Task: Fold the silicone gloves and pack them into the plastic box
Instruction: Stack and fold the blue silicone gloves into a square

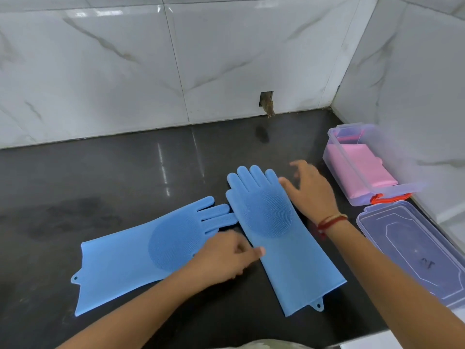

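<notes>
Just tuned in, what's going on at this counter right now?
A person is laying out two blue silicone gloves on the dark counter. The left hand rests between the left glove and the right glove; the right hand hovers open beside its fingers. Neither is folded yet. The plastic box holds pink items, its lid off.

Left counter [100, 172] lies open; box [372, 170] and lid [415, 250] crowd the right.
</notes>
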A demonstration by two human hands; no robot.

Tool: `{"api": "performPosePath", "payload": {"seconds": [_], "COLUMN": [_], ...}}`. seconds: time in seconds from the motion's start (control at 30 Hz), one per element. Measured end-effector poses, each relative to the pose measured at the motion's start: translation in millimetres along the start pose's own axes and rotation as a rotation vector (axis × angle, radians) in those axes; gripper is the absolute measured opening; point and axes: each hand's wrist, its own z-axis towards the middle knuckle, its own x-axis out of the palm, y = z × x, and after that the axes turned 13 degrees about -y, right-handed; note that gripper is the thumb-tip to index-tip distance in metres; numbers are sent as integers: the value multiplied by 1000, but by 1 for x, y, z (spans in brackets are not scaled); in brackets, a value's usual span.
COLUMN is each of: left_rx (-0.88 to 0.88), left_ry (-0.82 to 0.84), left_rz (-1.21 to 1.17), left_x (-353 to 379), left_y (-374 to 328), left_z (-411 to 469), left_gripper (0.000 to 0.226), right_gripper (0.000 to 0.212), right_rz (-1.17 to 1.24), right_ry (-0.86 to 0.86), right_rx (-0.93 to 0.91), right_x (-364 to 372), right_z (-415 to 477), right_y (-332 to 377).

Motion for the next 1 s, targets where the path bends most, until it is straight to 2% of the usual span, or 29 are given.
{"api": "performPosePath", "payload": {"seconds": [0.07,0.13,0.23,0.3,0.43,0.57,0.6,0.67,0.7,0.77,0.83,0.87,0.93,1.0], "left_rx": [227,359,379,358,397,457,489,519,487,287,20,-42,-23,51], "left_ry": [-260,-350,-219,-131,-121,-84,-118,-291,-399,-517,-440,-380,-332,-333], "left_rz": [164,271,607,743,785,769,743,702,681,663,666,660,608,532], "left_x": [-3,4,31,47,63,49,43,21,6,-29,-60,-69,-76,-72], "left_y": [-9,-18,-22,-21,-17,-18,-15,-2,7,32,57,68,83,90], "left_z": [5,20,50,64,86,86,82,71,66,56,46,41,31,22], "left_gripper": [37,37,69,80,85,83,82,81,82,86,93,95,94,94], "right_gripper": [55,54,46,47,39,37,40,47,50,51,46,40,24,22], "right_rz": [-193,-225,-54,17,-12,-112,-133,-144,-129,-51,41,83,178,299], "right_ry": [229,345,368,357,241,282,273,218,194,186,220,232,303,484], "right_rx": [89,126,150,155,88,62,48,13,3,18,-11,-52,-112,-126], "right_x": [-5,-6,-6,-8,-11,-11,-13,-18,-21,-26,-30,-32,-32,-27], "right_z": [-17,-34,-45,-46,-51,-50,-49,-52,-55,-59,-65,-69,-79,-91], "right_y": [-19,-27,-28,-30,-34,-32,-32,-30,-29,-23,-13,-5,16,38]}}
